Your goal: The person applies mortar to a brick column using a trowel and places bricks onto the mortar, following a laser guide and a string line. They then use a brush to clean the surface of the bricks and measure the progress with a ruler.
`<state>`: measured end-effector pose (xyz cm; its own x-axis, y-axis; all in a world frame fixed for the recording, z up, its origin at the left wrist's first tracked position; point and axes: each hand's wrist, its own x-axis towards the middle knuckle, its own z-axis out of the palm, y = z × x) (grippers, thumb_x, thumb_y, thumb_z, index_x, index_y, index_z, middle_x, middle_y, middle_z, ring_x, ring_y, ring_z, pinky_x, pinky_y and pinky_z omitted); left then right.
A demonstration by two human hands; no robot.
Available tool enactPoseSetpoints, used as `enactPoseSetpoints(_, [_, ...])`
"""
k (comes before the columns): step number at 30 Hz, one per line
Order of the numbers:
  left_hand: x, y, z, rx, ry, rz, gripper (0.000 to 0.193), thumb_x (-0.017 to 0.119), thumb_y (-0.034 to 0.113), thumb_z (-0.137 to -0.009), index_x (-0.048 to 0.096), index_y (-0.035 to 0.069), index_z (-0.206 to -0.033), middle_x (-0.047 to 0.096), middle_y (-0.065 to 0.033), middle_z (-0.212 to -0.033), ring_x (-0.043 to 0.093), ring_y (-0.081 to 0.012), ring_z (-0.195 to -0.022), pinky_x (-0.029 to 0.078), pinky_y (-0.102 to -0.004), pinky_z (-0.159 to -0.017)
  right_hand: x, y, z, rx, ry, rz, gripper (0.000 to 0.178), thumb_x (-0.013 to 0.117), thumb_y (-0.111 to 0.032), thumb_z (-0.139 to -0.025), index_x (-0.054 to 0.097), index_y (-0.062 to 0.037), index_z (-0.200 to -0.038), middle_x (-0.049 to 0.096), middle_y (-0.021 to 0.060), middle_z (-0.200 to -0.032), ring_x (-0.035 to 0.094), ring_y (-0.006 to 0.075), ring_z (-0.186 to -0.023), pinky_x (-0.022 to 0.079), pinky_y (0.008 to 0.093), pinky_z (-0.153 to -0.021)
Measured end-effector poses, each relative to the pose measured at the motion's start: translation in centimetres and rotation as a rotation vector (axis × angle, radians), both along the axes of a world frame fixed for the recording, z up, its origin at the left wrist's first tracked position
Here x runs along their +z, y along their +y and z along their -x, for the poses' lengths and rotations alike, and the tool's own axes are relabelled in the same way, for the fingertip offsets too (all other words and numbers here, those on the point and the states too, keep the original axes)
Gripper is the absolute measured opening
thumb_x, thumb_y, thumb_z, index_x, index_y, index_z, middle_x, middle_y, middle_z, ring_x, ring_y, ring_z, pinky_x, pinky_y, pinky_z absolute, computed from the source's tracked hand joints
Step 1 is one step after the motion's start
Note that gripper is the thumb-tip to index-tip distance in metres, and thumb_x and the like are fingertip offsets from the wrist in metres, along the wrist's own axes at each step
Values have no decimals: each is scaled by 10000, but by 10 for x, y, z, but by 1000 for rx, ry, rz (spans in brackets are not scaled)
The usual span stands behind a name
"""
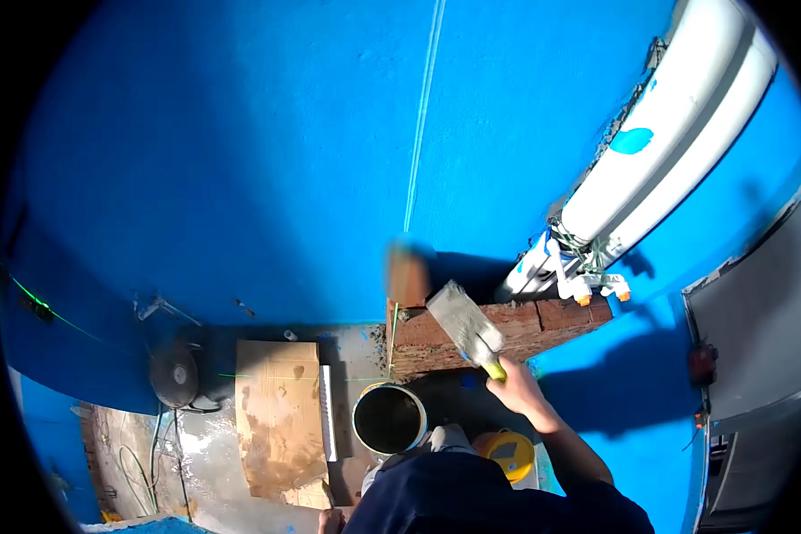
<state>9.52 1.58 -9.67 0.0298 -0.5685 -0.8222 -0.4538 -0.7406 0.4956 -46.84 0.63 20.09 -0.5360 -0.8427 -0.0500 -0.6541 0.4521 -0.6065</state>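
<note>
My right hand (518,392) is closed round the yellow-green handle of a trowel (465,325). Its broad, rectangular blade is smeared with grey and lies over the low course of red bricks (516,329) along the blue wall. At the left end of that course a single brick (408,278) stands higher, its top blurred. A bucket (390,418), dark inside, stands just in front of the bricks. Only a small part of my left hand (331,521) shows at the lower edge, apart from the bricks; its fingers are not clear.
Two thick white pipes (654,133) run down the wall to the bricks' right end, with white fittings below. A yellow bucket (510,456) stands by my right leg. Stained cardboard (280,418) lies left, near a round dark fan-like thing (173,374). Green lines cross wall and floor.
</note>
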Motion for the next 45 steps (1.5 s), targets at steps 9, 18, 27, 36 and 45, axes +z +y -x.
enactPoseSetpoints(9, [42, -8, 29, -8, -60, 67, 106, 593, 138, -776, 602, 37, -743, 606, -71, -630, 582, -193, -529, 456, -326, -468, -13, -128, 20, 249, -875, 561, 257, 583, -276, -924, 563, -28, -990, 574, 36, -652, 572, 118, -546, 438, 266, -504])
enactPoseSetpoints(18, [58, 27, 44, -39, -146, -11, 116, 592, 146, -778, 609, 40, -736, 613, -72, -635, 590, -195, -542, 460, -328, -476, -106, -169, 26, 33, -1404, 269, 312, 562, -376, -934, 509, -83, -839, 522, 23, -594, 495, 107, -448, 385, 267, -412])
enactPoseSetpoints(27, [54, 25, 52, -79, -144, -17, 126, 590, 155, -779, 615, 43, -729, 620, -73, -641, 599, -197, -555, 464, -331, -484, -95, -201, 23, 120, -764, -6, 468, 541, -242, -926, 299, -20, -1259, 557, 62, -673, 556, 144, -480, 437, 293, -396])
enactPoseSetpoints(36, [47, 37, 34, -95, -132, 18, 136, 589, 164, -780, 622, 46, -722, 627, -74, -646, 608, -200, -568, 468, -334, -492, -143, -273, -11, -279, -790, -1, 212, 545, -220, -928, 479, -19, -954, 515, 59, -551, 535, 164, -436, 413, 307, -350])
enactPoseSetpoints(45, [27, 59, 14, -76, -114, 26, 147, 587, 173, -782, 628, 49, -715, 634, -74, -652, 616, -202, -581, 472, -336, -500, -126, -237, -10, -269, -594, 70, 308, 564, -284, -921, 455, -17, -1030, 515, 65, -600, 530, 159, -426, 406, 311, -345])
